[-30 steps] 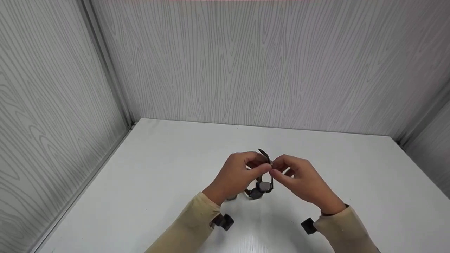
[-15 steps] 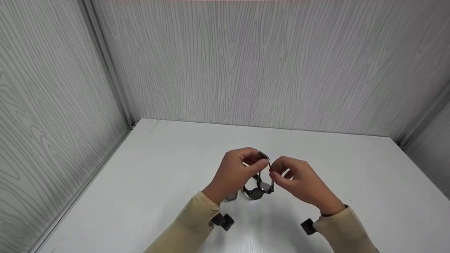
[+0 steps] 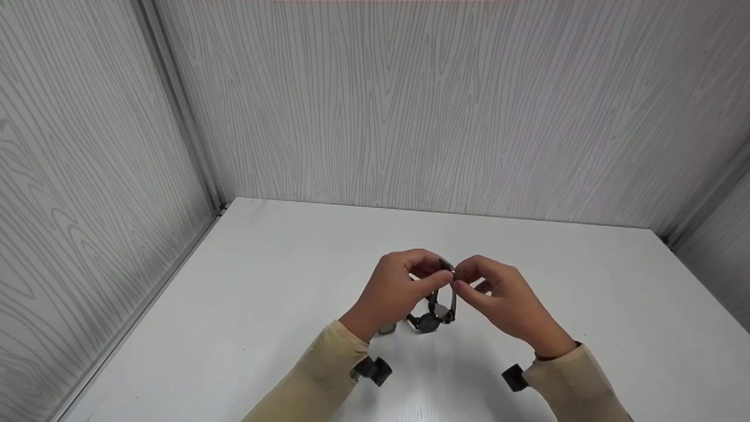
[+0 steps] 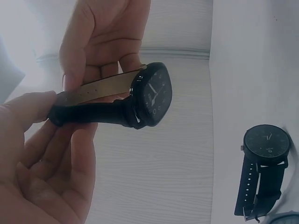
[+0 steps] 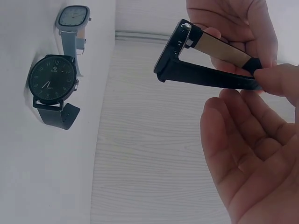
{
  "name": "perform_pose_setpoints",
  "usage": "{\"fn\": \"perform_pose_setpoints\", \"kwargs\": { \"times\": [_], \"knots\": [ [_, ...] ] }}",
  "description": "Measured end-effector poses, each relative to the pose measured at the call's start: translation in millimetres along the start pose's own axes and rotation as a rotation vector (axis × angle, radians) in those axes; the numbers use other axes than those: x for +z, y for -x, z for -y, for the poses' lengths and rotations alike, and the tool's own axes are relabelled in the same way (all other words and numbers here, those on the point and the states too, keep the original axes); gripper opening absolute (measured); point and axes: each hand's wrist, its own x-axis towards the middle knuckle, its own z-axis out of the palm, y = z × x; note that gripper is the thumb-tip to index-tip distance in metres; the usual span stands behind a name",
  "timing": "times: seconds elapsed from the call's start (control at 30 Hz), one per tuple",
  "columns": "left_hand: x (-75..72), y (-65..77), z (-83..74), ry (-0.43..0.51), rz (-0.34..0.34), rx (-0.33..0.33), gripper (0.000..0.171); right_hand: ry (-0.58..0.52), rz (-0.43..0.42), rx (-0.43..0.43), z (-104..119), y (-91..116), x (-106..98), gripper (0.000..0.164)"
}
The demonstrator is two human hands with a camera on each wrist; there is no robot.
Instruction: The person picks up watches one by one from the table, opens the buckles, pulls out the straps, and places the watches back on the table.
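Note:
A wristwatch (image 3: pixel 443 313) with a black case and a black strap, tan on its inner side, hangs between my hands above the table. My left hand (image 3: pixel 398 288) pinches the strap near its joined ends, thumb on top. Opposite it, my right hand (image 3: pixel 504 296) pinches the same part with thumb and fingertips, which hide the fastening. The strap forms a loop, its dark dial (image 4: pixel 156 95) facing away from the hands. Below lies a round black watch (image 5: pixel 53 78) with a dark strap. Beside that is a grey-blue watch (image 5: pixel 73 17) with a squarish pale dial.
The white table (image 3: pixel 293 246) meets a grey wood-grain panel (image 3: pixel 381 105) at the back and another panel (image 3: pixel 76 193) on the left. Small black cameras (image 3: pixel 373 370) sit at both wrists, under tan sleeves (image 3: pixel 310 375).
The hands drew slightly apart half a second ago and now meet again at the strap. The strap end that stuck up above the left fingers stands lower, and the hanging watch case has tilted.

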Motion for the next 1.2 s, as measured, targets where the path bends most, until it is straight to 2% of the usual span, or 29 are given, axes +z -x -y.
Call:
{"fn": "perform_pose_setpoints", "kwargs": {
  "times": [0.33,0.57,0.87,1.2],
  "knots": [
    [1.9,-1.0,0.0,0.010,0.013,-0.045,0.017,0.005,0.002,0.006,0.1,-1.0,-0.4,0.005],
    [2.0,-1.2,0.8,-0.002,0.012,-0.016,0.015,0.010,0.009,0.010,0.9,-0.6,-0.4,0.005],
    [-1.3,0.4,1.7,0.011,-0.040,0.031,0.013,-0.005,0.029,0.006,-0.6,0.4,1.1,0.006],
    [0.6,-0.4,4.2,-0.004,-0.018,0.032,0.012,-0.009,0.047,0.009,-0.5,0.7,2.5,0.006]
  ]
}}
